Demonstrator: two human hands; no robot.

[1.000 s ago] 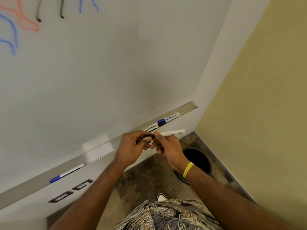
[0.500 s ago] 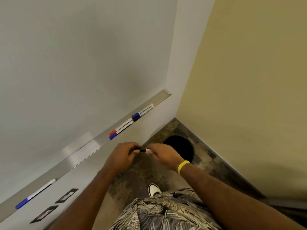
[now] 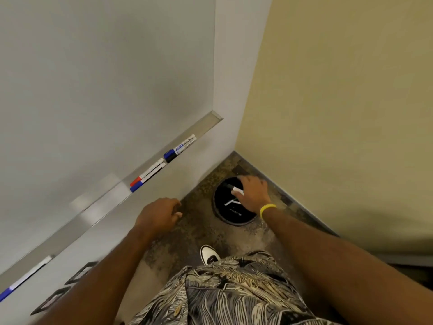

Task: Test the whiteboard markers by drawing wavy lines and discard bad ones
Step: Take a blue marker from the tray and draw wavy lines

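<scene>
Counting the markers gives five on the tray below the whiteboard. A labelled blue-capped marker and a black-capped marker are laid side by side towards the tray's 2 o'clock end. A red-capped marker and a plain blue-capped marker are paired just below them, and a blurred blue marker is seen far off at 8 o'clock. One more, the held marker, is gripped in the right hand; only its white end is shown, sticking out at the hand's 9 o'clock side. That hand is held over the one black bin, which is stood on the floor in the corner. At least two discarded markers are seen inside the bin, at 7 o'clock of the held one. The left hand is kept well apart, at 9 o'clock of the bin, with its fingers loosely curled and nothing seen in them. One yellow wristband is worn on the right wrist.
</scene>
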